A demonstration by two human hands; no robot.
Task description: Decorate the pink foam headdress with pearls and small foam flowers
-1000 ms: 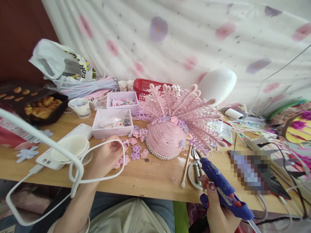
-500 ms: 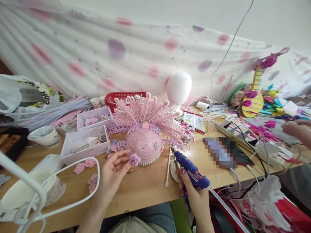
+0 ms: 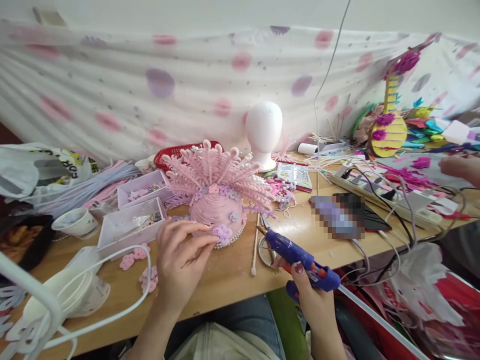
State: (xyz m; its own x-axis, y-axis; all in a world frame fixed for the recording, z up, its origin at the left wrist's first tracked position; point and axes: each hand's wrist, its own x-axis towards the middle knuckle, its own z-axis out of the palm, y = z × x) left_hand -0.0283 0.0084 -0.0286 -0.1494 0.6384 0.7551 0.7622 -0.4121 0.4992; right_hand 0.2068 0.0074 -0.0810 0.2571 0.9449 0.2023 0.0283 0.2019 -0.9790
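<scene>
A pink yarn-covered headdress (image 3: 212, 212) with fanned loops, small flowers and a beaded rim sits on the table before me. My left hand (image 3: 183, 257) pinches the edge of a purple flower (image 3: 222, 234), which lies against the lower front of the dome. My right hand (image 3: 313, 305) is wrapped round a blue glue gun (image 3: 290, 248). Its nozzle points up and left, just right of the headdress and apart from it. A long white glue stick (image 3: 375, 315) sticks out of its rear end.
White boxes of beads (image 3: 129, 225) stand left of the headdress, near pink flowers (image 3: 129, 260). A white wire frame (image 3: 144, 280) reaches in at lower left. Behind stands a white foam head (image 3: 264, 132). Phones (image 3: 337, 215) and a power strip (image 3: 393, 205) lie right; another person's hand (image 3: 461, 167) shows beyond.
My left hand has brought the purple flower up and right onto the front of the headdress. The glue gun stays in my right hand, now slightly lower at its rear. The view has shifted a little.
</scene>
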